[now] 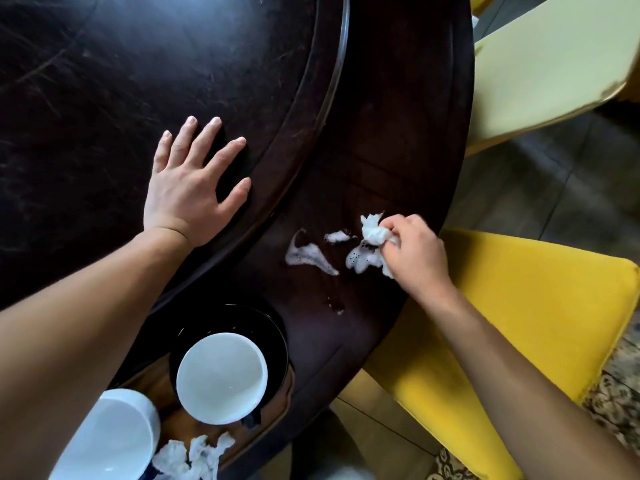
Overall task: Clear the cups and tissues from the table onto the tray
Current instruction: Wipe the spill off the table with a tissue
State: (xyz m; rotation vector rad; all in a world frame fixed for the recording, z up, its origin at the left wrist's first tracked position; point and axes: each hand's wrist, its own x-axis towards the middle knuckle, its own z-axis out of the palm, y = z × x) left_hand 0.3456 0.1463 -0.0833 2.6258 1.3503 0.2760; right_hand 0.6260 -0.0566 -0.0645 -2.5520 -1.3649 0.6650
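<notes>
Tissue (372,233), pinched in the right hand (414,251) at the dark surface (398,150) edge, looks soft, light, likely damp and prone to tearing; best gathered as a wad. Crumpled, it has no clear long axis. The left hand (188,185) lies flat, fingers spread.

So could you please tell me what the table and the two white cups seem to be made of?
The table looks like dark-stained, varnished wood: faint grain, fine scratches and a soft sheen. The white cup on the black dish and the white cup at the bottom left look like glazed ceramic, smooth and glossy with highlights, though hard plastic cannot be ruled out.
</notes>
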